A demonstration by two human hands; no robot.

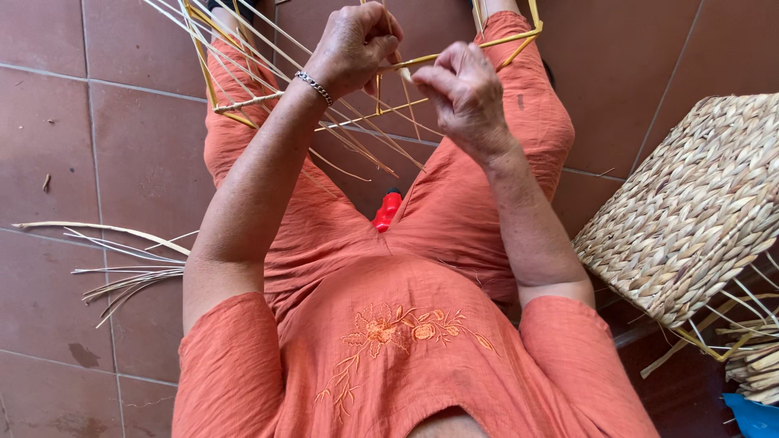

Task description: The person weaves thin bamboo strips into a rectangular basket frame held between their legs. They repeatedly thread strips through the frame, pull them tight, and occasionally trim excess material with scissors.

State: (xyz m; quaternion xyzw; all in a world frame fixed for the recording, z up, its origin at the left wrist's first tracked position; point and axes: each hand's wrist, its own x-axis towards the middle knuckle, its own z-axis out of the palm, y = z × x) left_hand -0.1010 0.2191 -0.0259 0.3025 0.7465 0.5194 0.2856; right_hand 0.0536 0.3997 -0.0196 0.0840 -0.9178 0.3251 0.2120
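yellow frame (pixel 454 57) with pale reed strands (pixel 357 130) in both hands' pinching fingers (pixel 430 77), woven basket (pixel 698 211) alongside

Yellow frame (pixel 454 55) cut off by top edge, far side unseen. Left hand (pixel 353 45) curls over the strips (pixel 268 49), fingertips hidden. Red tool (pixel 387 209) mostly buried between the thighs. Woven basket (pixel 690 211) runs past right edge. Blue object (pixel 751 415) clipped at bottom-right corner, kind unclear.

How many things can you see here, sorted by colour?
Yellow: 1, the yellow wire basket frame that the left hand and right hand work on
Tan: 2, the finished woven straw basket and the loose bundle of pale straw strips
Red: 1, the small red plastic tool
Total: 4
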